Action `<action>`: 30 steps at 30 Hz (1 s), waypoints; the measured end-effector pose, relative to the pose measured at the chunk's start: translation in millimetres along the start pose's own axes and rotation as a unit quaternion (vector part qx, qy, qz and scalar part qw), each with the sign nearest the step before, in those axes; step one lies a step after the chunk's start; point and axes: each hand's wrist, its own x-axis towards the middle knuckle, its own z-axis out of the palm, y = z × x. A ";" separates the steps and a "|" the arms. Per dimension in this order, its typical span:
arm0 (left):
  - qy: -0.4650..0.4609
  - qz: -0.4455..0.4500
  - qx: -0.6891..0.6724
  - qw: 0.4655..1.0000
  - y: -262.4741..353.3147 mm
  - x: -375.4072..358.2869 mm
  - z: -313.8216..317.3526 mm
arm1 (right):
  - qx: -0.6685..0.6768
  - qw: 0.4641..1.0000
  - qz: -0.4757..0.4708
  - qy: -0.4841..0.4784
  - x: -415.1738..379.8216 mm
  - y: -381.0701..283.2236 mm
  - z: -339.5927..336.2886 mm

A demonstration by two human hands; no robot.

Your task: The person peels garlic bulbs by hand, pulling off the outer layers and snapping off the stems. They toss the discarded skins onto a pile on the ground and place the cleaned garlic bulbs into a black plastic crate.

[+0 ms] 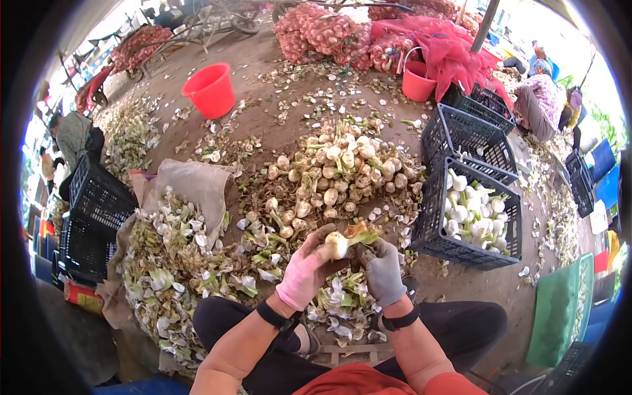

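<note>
My left hand (304, 271), in a pink glove with dirty fingers, is closed around a pale garlic bulb (337, 245). The bulb's stalk, with browned and green leaves (362, 234), points to the right. My right hand (386, 275), in a grey glove, is closed at that stalk; its fingertips are partly hidden and dark. Just beyond both hands lies a heap of untrimmed garlic bulbs (336, 172) with roots and stalks. Peeled leaves and skins (341, 299) cover the ground beneath my hands, between my legs.
To the right stands a black crate (464, 249) with cleaned white garlic, and another crate (454, 141) behind it. A red bucket (209, 92) sits farther off. Peelings and a cloth (194, 191) lie at left, near black crates (99, 204). Netted garlic sacks (322, 36) and co-workers are beyond.
</note>
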 end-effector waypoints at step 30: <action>-0.036 -0.060 0.245 0.967 -0.4 -2.5 -0.1 | -0.106 0.990 -0.034 -0.093 1.9 -7.8 -41.7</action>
